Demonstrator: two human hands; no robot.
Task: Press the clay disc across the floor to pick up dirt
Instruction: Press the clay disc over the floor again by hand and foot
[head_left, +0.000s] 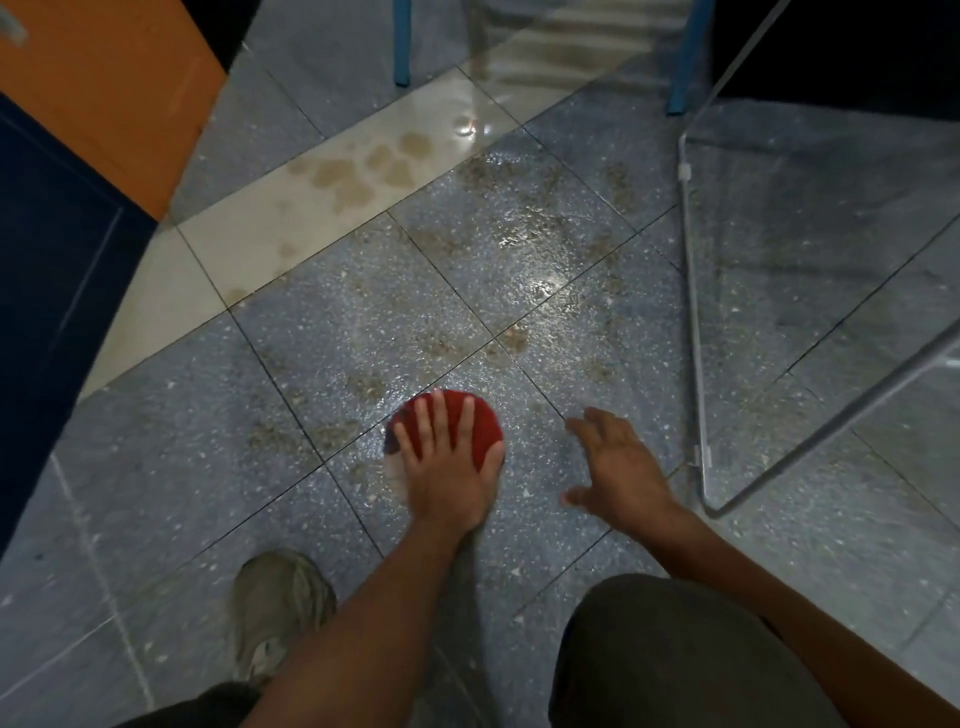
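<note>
Flat on the blue speckled floor (156, 415) lies the red clay disc (485, 426), over a tile joint. The left hand (447, 467) presses it with straight, spread fingers. Just beside it the right hand (618, 467) is spread loosely, holding nothing. Brown dirt patches (535, 223) lie beyond.

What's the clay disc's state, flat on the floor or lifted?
Flat down: the clay disc lies on the floor, with the left hand spread on top of it, fingers straight.
</note>
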